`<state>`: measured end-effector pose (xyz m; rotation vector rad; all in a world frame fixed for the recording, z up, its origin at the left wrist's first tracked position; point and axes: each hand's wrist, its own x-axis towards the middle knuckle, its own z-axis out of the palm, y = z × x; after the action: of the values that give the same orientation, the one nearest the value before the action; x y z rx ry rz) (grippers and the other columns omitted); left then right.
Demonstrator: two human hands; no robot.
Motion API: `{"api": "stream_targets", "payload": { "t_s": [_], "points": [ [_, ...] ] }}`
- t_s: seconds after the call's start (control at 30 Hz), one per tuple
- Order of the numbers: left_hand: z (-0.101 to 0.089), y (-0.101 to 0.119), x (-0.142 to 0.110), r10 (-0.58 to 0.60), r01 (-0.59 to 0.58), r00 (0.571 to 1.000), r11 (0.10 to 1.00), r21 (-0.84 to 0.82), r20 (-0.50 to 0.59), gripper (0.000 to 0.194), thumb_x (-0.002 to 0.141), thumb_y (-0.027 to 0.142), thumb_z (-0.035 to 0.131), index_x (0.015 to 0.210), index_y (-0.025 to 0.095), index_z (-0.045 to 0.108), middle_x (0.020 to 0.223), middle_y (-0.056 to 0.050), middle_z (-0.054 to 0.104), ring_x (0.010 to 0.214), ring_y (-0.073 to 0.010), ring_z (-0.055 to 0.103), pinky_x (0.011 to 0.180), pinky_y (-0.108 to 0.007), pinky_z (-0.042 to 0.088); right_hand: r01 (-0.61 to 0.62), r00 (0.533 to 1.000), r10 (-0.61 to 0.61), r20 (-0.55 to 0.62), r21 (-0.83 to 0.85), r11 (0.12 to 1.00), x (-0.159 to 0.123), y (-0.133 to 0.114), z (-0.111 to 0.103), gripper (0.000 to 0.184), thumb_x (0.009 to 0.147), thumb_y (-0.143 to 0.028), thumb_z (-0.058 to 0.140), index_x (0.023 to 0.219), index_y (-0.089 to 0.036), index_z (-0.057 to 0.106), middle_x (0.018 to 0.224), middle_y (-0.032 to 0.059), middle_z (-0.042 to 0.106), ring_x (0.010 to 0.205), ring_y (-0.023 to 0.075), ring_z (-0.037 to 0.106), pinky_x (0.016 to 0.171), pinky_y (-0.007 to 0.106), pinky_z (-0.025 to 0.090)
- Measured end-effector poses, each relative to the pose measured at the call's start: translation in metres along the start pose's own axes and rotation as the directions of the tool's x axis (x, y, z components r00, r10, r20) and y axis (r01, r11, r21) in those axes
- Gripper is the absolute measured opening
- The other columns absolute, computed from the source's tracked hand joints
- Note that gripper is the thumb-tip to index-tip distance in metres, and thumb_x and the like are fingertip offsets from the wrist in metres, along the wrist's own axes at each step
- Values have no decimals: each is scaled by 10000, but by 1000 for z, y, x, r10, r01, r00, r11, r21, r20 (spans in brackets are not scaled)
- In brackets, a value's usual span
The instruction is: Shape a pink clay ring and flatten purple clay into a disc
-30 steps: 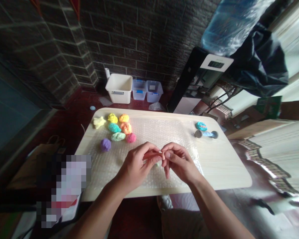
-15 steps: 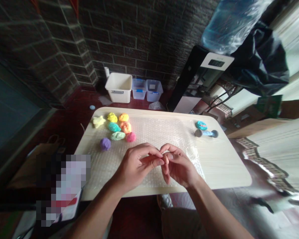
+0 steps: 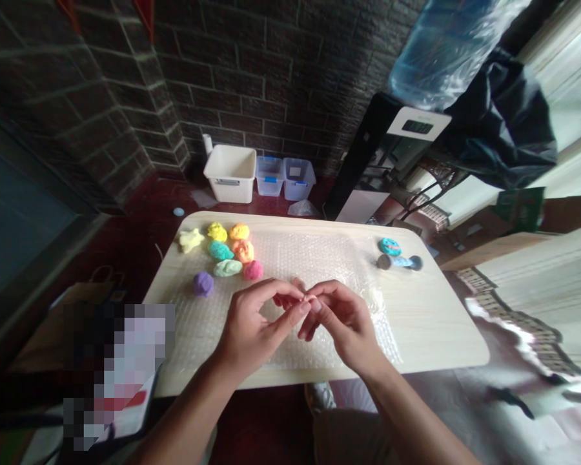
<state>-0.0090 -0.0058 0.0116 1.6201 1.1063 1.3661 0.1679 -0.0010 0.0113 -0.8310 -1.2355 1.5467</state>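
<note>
Above the bubble wrap, my left hand point(image 3: 256, 320) and my right hand point(image 3: 341, 320) meet fingertip to fingertip. Both are closed in a pinch on a small pale pinkish piece point(image 3: 310, 298) that looks like modelling clay; the fingers hide most of it. Soft clay lumps lie beyond my left hand: a purple lump point(image 3: 203, 284), a pink lump point(image 3: 253, 270), a pale green lump point(image 3: 227, 268), a teal lump point(image 3: 220, 250), an orange lump point(image 3: 243, 251), a light orange lump point(image 3: 239, 231), a yellow lump point(image 3: 217, 232) and a pale yellow lump point(image 3: 190, 241).
Bubble wrap point(image 3: 314, 252) covers much of the wooden table point(image 3: 445, 323). A blue dumbbell-shaped object point(image 3: 401, 262) and a round teal piece point(image 3: 390, 246) lie at the right. Behind the table stand a white bin point(image 3: 231, 174), clear boxes point(image 3: 299, 181) and a water dispenser point(image 3: 368, 161).
Both hands have shifted slightly to the left, fingertips still together. The fingers have turned around the small piece. The lumps on the table have not moved.
</note>
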Motion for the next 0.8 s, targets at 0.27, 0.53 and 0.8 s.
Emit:
{"api": "stream_targets", "payload": {
  "t_s": [0.27,0.53,0.8],
  "points": [
    [0,6,-5,-109,115,988,992,-53,105,83,931,238,739,875,183,766,801,-32,804,744,-178,764,696,-261,594,-63,998,64,-4,61,996,-2,5,-10,201,934,-317,808,857,-146,734,639,28,761,478,132,723,481,203,578],
    [3,9,-7,-142,163,979,976,-144,146,135,937,247,729,822,179,745,736,-32,786,689,-176,753,663,-265,601,-177,983,165,81,169,970,-3,4,-13,258,927,-394,797,913,-157,697,686,46,788,471,169,741,443,229,595],
    [-9,6,1,-285,256,957,916,-308,-50,154,910,293,759,827,166,737,734,-29,759,622,-146,701,595,-240,586,-401,897,424,-124,175,899,14,18,-29,613,1013,-534,556,1532,-226,452,789,77,809,529,237,767,446,283,578]
  ]
}}
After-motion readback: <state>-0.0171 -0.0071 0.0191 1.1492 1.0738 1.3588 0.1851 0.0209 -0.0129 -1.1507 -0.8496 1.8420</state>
